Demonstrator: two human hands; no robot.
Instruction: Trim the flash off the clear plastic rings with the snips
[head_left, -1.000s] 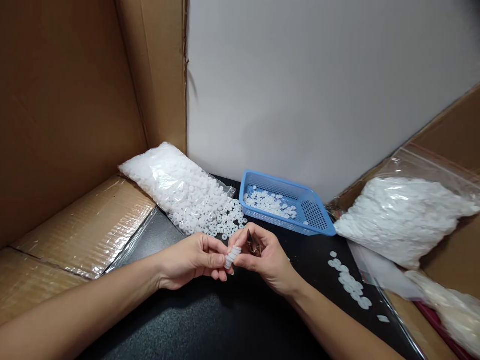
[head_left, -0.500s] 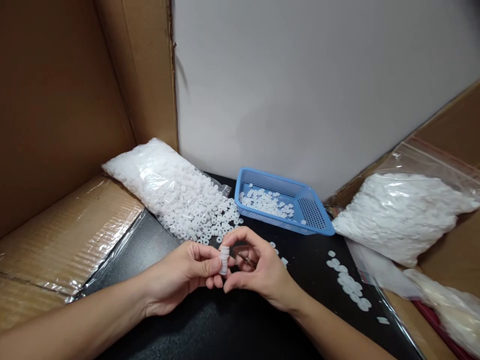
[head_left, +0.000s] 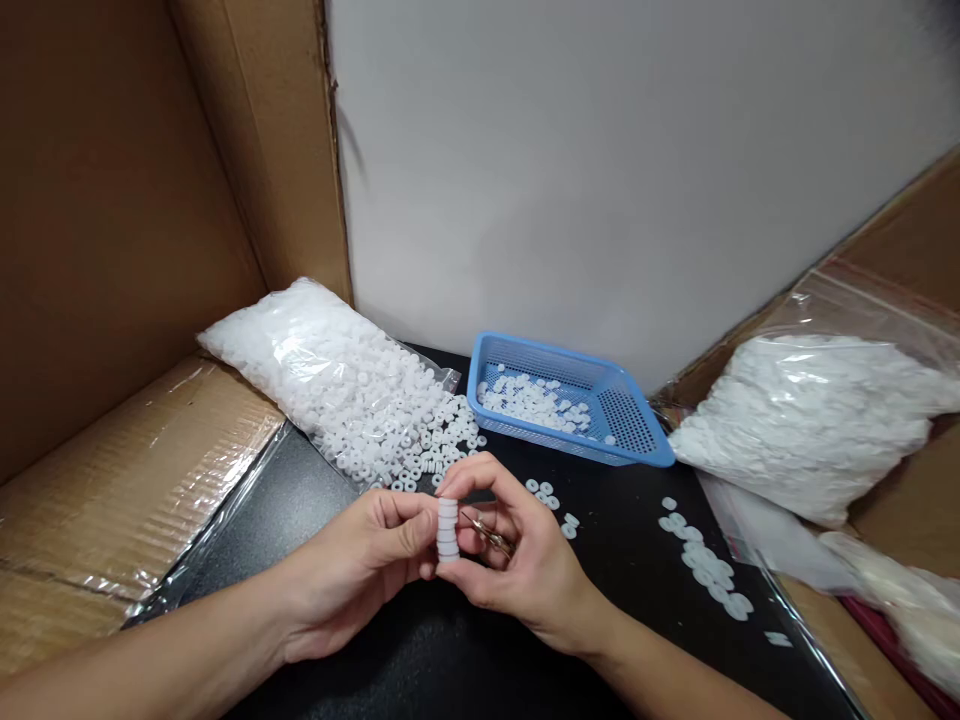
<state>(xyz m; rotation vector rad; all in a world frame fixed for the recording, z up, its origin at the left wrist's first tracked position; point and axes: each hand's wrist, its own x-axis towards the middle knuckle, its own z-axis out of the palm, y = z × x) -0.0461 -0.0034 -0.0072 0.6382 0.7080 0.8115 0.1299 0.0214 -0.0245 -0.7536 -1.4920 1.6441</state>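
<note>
A short upright stack of white plastic washers (head_left: 448, 530) is between my two hands, above the black tabletop. My left hand (head_left: 390, 545) pinches it from the left, thumb along its side. My right hand (head_left: 517, 540) spans the stack, index fingertip at its top and thumb at its bottom. Tucked in the curled fingers of that same hand is a thin pointed metal tool (head_left: 491, 537), perhaps small scissors or tweezers; its kind is partly hidden. Just beyond the hands, loose white washers (head_left: 442, 440) spill from a clear plastic bag (head_left: 322, 360).
A blue perforated basket (head_left: 637, 420) holding small white discs stands against the pale wall. Several white discs (head_left: 705, 565) lie in a row at the right, and a few washers (head_left: 544, 492) behind my right hand. Another filled bag (head_left: 810, 430) leans on cardboard (head_left: 907, 480).
My right index finger and thumb have closed onto the top and bottom of the stack. The metal tool shows more clearly. The view has shifted slightly.
</note>
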